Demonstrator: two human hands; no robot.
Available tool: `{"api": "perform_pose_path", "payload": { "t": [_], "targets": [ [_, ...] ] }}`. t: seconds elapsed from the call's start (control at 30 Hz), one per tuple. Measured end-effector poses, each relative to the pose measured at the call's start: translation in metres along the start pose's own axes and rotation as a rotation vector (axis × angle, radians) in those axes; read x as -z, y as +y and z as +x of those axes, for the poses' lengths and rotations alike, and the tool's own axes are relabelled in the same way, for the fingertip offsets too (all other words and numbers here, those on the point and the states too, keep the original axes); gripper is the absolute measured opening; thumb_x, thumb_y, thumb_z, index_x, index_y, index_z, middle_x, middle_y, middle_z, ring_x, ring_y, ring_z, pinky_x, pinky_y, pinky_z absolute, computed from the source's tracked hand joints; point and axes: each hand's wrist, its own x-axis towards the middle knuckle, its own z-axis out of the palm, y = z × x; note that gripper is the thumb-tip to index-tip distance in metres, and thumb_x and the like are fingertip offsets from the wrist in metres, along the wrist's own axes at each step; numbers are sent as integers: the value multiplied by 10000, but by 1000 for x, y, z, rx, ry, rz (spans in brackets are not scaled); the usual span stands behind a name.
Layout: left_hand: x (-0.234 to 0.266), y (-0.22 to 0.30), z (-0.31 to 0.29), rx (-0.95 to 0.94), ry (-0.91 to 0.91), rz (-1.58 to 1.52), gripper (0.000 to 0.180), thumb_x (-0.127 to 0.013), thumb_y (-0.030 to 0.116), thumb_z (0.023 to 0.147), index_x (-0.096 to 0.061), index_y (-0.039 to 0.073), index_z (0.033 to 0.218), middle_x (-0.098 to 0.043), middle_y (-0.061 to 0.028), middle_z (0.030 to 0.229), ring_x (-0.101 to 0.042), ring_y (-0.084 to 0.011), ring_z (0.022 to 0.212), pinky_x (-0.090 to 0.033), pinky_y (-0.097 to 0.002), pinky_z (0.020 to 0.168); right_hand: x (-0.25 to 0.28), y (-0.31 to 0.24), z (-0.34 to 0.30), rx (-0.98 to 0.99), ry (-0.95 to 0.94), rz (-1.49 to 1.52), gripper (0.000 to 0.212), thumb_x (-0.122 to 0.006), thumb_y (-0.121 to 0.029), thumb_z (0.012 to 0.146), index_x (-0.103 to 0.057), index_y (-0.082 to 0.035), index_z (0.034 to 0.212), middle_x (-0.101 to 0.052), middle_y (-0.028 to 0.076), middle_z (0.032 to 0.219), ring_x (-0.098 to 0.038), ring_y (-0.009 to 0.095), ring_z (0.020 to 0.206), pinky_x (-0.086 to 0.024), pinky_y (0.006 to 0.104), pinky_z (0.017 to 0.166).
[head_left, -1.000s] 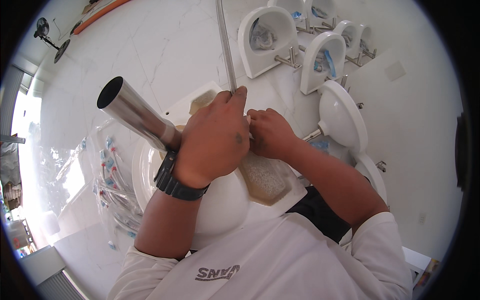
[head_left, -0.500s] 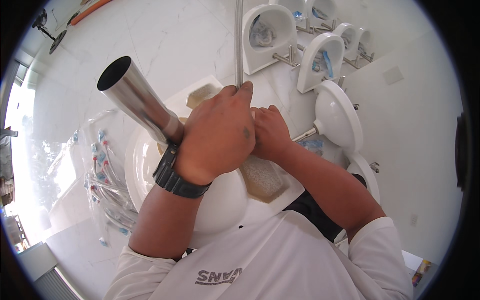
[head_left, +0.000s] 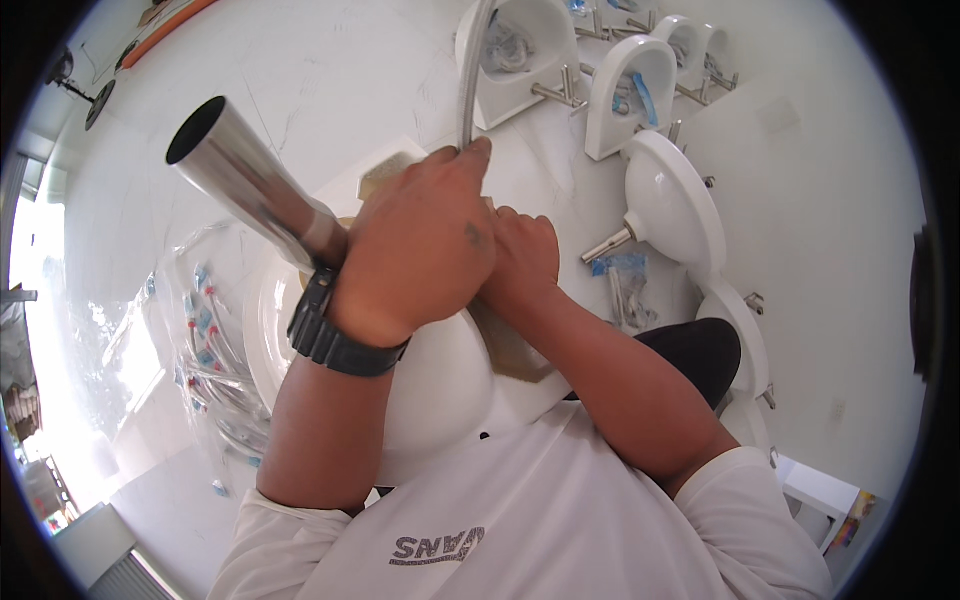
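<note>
The left hand (head_left: 415, 245), a black strapped watch (head_left: 340, 330) on its wrist, is back-up with the fingers bent over; its fingertips meet the lower visible part of a grey, slender flexible hose (head_left: 469, 85) that rises ahead of them, but I cannot tell whether they are closed on it. The right hand (head_left: 520, 250) is tucked against the left hand's inner side, fingers curled, and its grip is hidden, so what it holds cannot be told. Just left of the left hand, a shiny metal cylinder (head_left: 255, 180) tilts up and away, its dark open end outward and its near end close above the watch. Beneath both hands lies a glossy white ceramic basin (head_left: 430, 400), underside up, a rough tan recess (head_left: 515, 355) showing below the right hand. Farther left of the hands spreads a clear plastic bag (head_left: 215, 370) of thin hoses with red and blue ends. To the right of the right hand is a clear-and-blue plastic packet (head_left: 628, 285) near a rounded white washbasin (head_left: 672, 200) on its side, and beyond the hands, ahead and right, stand arched white washbasins (head_left: 628, 75) with metal fittings.
</note>
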Motion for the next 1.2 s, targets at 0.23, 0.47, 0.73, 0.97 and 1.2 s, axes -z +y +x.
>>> {"api": "perform_pose_path", "payload": {
  "t": [0.23,0.47,0.73,0.97,1.2],
  "targets": [
    [4,-1,-2,-50,6,-69,450,-628,83,991,-583,-28,1424,-673,-274,1329,-651,-456,1203,-521,-493,1043,19,25,2,126,-102,102,334,-758,-428,922,-735,-97,889,-715,89,884,-710,271,798,-519,416,797],
    [10,2,-1,-44,-34,-132,456,-622,65,996,-563,-10,1442,-658,-264,1356,-649,-457,1210,-526,-486,1031,27,54,22,425,-124,100,311,-761,-436,913,-753,-127,883,-707,78,890,-700,277,823,-508,415,797],
    [12,5,-1,16,-52,-95,471,-613,70,1002,-550,0,1463,-647,-259,1373,-643,-448,1227,-523,-482,1039,21,51,33,527,-126,136,285,-730,-421,921,-762,-153,831,-700,56,838,-696,264,798,-479,423,790],
    [8,2,0,-9,-27,-84,481,-617,65,988,-549,-19,1457,-653,-265,1335,-645,-455,1203,-520,-490,1035,20,38,28,426,-115,87,260,-710,-365,903,-740,-140,775,-706,66,752,-698,280,729,-484,426,734],
    [9,3,0,10,-39,-114,472,-611,60,980,-561,-24,1441,-655,-266,1332,-647,-461,1198,-521,-493,1032,11,25,17,248,-60,90,276,-700,-365,905,-738,-121,781,-725,88,750,-717,284,741,-515,421,717]
  ]
}}
